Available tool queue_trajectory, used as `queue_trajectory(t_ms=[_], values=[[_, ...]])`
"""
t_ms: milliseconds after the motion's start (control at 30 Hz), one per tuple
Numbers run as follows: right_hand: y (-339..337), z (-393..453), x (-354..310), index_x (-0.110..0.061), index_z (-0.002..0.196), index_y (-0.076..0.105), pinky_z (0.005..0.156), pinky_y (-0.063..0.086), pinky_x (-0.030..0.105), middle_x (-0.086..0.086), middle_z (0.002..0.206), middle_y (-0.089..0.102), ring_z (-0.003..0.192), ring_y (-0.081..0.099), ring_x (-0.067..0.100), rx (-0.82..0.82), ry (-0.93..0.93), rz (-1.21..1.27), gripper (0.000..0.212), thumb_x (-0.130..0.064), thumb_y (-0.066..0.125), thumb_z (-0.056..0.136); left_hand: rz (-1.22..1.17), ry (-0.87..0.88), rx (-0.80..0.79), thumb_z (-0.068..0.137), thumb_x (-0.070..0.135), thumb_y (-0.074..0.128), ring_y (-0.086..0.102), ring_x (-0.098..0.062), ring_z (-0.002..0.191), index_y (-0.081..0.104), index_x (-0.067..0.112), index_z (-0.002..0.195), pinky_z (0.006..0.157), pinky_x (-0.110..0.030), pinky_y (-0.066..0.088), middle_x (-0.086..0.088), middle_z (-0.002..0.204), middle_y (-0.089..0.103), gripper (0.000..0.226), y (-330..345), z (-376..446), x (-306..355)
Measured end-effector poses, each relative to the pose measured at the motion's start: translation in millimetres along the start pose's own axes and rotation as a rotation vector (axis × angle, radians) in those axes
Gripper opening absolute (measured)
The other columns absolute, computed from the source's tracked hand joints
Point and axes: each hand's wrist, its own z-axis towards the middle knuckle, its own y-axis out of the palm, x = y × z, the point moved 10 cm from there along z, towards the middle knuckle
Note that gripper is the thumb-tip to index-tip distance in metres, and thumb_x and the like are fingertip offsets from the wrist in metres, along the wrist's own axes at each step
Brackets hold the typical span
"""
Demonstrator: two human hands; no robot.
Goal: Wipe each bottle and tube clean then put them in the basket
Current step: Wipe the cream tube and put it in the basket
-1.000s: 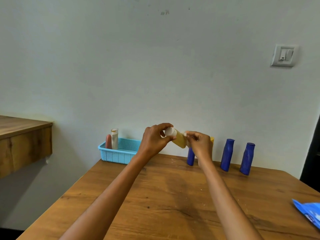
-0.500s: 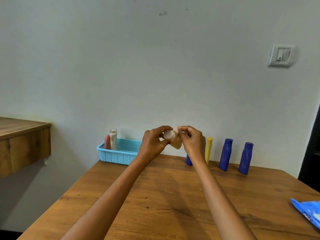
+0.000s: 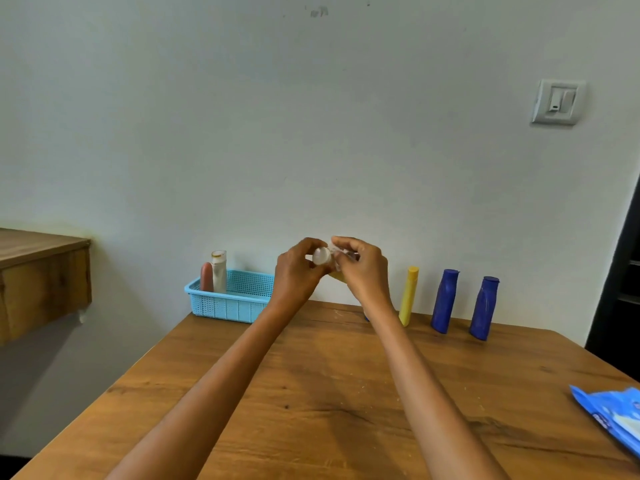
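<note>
My left hand point(image 3: 298, 275) grips a small yellow bottle with a white cap point(image 3: 322, 256), held up above the table's far side. My right hand point(image 3: 362, 271) pinches a thin white wipe point(image 3: 341, 252) against the bottle next to the cap. Most of the bottle is hidden by my fingers. The light blue basket point(image 3: 232, 303) stands at the table's far left corner with a pink tube point(image 3: 206, 281) and a white tube point(image 3: 219, 271) upright in it. A yellow tube point(image 3: 409, 295) and two blue bottles point(image 3: 445, 301) point(image 3: 485, 308) stand along the wall; another blue one point(image 3: 366, 317) is mostly hidden behind my right wrist.
The wooden table point(image 3: 329, 393) stretches toward me. A blue pack of wipes point(image 3: 613, 414) lies at its right edge. A wooden shelf point(image 3: 41, 271) juts from the wall at left. A wall switch point(image 3: 557, 106) sits at upper right.
The bottle has turned so its white cap faces me, and my right hand has slid with the wipe from the bottle's body up to the cap.
</note>
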Motion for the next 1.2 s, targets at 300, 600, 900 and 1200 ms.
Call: queue_trajectory(t_ms=[300,600,900,1200], values=[[-8.7,-3.9,45.9,-0.011,0.126,0.058,0.084,0.050,0.029,0.009,0.122,0.062,0.108,0.060,0.024,-0.024,0.137,-0.189,0.039,-0.003,0.058,0.088,-0.214,-0.328,-0.076,0.080,0.021,0.073,0.070,-0.023,0.080,0.059,0.015,0.106,0.081,-0.041,0.057,-0.006,0.085,0.065,0.030,11.7,-5.2,-34.6],[6.6,-7.5,18.9,-0.012,0.122,0.061,0.080,0.042,0.014,0.005,0.123,0.057,0.110,0.057,0.019,-0.012,0.007,-0.243,0.032,-0.004,0.053,0.092,-0.442,-0.558,-0.209,0.081,0.000,0.068,0.068,-0.024,0.077,0.057,-0.001,0.116,0.072,-0.030,0.058,-0.018,0.094,0.066,0.036,25.5,-15.2,-50.8],[0.9,-7.4,26.2,-0.015,0.106,0.068,0.059,0.041,0.012,-0.004,0.091,0.063,0.076,0.056,0.005,-0.010,0.006,-0.175,0.021,-0.026,0.060,0.090,-0.214,-0.523,-0.117,0.078,0.032,0.074,0.068,-0.017,0.076,0.064,0.014,0.098,0.080,-0.038,0.054,-0.003,0.089,0.067,0.029,2.3,-9.4,-64.7],[-11.2,-2.5,22.9,-0.009,0.107,0.069,0.058,0.037,0.000,0.005,0.107,0.067,0.088,0.062,0.010,0.116,0.006,-0.163,0.020,-0.015,0.059,0.090,-0.140,-0.407,-0.010,0.066,0.041,0.081,0.068,-0.020,0.082,0.071,0.017,0.096,0.082,-0.041,0.055,-0.002,0.086,0.072,0.039,12.9,-7.6,-49.7]])
